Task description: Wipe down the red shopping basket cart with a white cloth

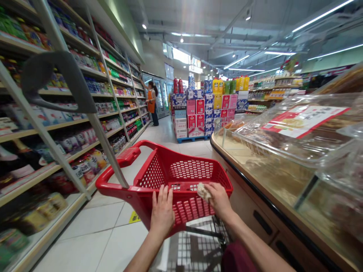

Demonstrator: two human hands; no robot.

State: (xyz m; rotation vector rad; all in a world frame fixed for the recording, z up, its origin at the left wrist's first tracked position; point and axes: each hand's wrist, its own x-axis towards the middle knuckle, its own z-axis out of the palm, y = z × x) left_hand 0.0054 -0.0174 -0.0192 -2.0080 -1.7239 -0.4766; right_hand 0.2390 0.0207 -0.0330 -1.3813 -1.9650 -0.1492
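Note:
A red plastic shopping cart with perforated basket walls stands in front of me, turned at an angle. My left hand rests against its near side, fingers stretched out flat with the tips at the rim, holding nothing. At the right end of the same rim, my right hand grips a crumpled cream-coloured cloth and presses it to the red plastic. Part of the cloth is hidden under the fingers. From the cart's left side a metal post rises to a dark grey loop-shaped handle.
Drink shelves line the left. A glass-edged counter with clear food boxes is close on the right. Stacked drink cartons stand on a blue pallet ahead. A person in an orange apron stands by the far shelves.

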